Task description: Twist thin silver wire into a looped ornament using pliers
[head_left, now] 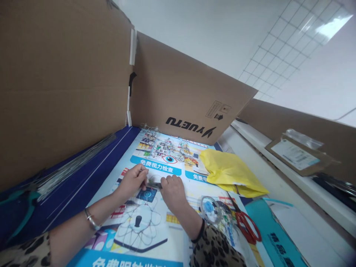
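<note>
My left hand is closed in a pinch above the printed sheet, with a thin wire at its fingertips. My right hand is wrapped round a small dark metal tool that looks like the jaws of pliers. The tool points left and reaches nearly to my left fingers; its handle is hidden in my palm. Below the hands lies a thin wire piece bent into petal-like loops. Whether it joins the wire in my left fingers I cannot tell.
Straight wires and a teal-handled tool lie left. At right are a yellow bag, red-handled scissors, a clear ring-shaped roll and a teal box. Cardboard walls stand behind; tangled wire pieces lie before them.
</note>
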### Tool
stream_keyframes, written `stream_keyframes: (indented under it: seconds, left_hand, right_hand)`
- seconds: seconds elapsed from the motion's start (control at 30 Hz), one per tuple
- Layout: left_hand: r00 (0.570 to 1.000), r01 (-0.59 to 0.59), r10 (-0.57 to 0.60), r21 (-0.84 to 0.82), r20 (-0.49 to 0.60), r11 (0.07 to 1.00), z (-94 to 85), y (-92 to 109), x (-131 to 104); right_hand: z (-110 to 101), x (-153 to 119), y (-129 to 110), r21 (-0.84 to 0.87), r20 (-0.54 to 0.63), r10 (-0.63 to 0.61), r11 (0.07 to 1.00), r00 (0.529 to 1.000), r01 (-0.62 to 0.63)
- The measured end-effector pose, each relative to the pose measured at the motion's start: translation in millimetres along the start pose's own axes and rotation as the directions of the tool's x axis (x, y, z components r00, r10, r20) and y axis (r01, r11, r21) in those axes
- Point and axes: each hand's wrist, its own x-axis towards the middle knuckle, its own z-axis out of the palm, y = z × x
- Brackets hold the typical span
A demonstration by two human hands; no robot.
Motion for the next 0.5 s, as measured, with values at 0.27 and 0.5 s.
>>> stream_keyframes:
  seconds: [0.27, 0.5]
  left_hand:
    - [1.0, 0.002, -0.001, -0.001, 0.025, 1.0, -0.3, 3.4, -1.2]
    - [0.999, -0.025, 0.024, 0.015, 0.034, 1.0, -1.7, -1.6, -0.2]
  right_hand:
    - [-4.5, 0.7, -0.7, 0.007, 0.025, 0.003, 1.0, 1.0, -0.003]
    - [-4.0, -0.9, -1.3, 0.011, 0.033, 0.004, 1.0, 0.999, -0.004]
